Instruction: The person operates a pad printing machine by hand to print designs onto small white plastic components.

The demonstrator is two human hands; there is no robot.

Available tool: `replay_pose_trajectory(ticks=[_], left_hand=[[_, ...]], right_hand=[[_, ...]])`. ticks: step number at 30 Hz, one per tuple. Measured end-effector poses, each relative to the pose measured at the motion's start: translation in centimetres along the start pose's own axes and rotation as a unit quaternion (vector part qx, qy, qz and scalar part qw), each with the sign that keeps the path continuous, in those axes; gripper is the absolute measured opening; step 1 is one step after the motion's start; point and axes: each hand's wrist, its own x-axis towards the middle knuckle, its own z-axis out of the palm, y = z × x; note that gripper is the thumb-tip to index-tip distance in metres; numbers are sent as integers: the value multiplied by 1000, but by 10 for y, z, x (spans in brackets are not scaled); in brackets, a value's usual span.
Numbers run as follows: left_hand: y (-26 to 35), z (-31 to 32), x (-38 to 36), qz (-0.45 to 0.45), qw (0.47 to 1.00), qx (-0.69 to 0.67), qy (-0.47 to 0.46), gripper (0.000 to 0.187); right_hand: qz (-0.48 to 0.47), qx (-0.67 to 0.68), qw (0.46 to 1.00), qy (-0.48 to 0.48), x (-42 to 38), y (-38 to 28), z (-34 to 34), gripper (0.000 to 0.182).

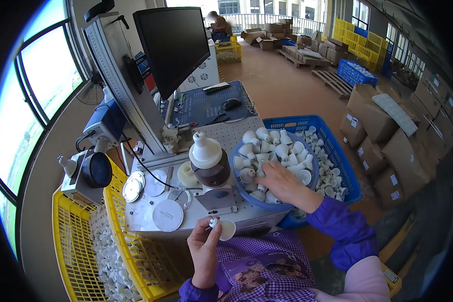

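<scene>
Pinching a white lamp housing [228, 230] near its narrow capped end, the left hand [204, 249] holds it over the bench's near edge, while the right hand [283, 182] reaches among similar white housings [282, 149] in a round blue basin [259, 203]; whether its fingers grip one, I cannot tell. Each housing looks light, stiff and smooth, perhaps a little slippery, with a flared rim that could chip; the narrow neck seems the surest hold. Metal discs [167, 215] lie on the pale bench [140, 215], beside a dark cylindrical stand [211, 174] under a monitor [173, 48]. Yellow crates [113, 221] and a blue crate [355, 189] flank it; cardboard boxes [367, 111] line the reddish floor [272, 75].
</scene>
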Motion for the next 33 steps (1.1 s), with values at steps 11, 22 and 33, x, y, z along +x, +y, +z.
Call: replay_pose_trajectory(ticks=[11,22,33], left_hand=[[-6,6,-9,-22,997,-70,-12,17],[-3,10,-13,-51,995,-70,-40,20],[17,13,5,-8,1000,21,-8,11]], right_hand=[[219,523,821,62,-22,6,-6,29],[222,599,758,131,-23,-17,-11,29],[242,619,737,120,-23,-22,-13,29]])
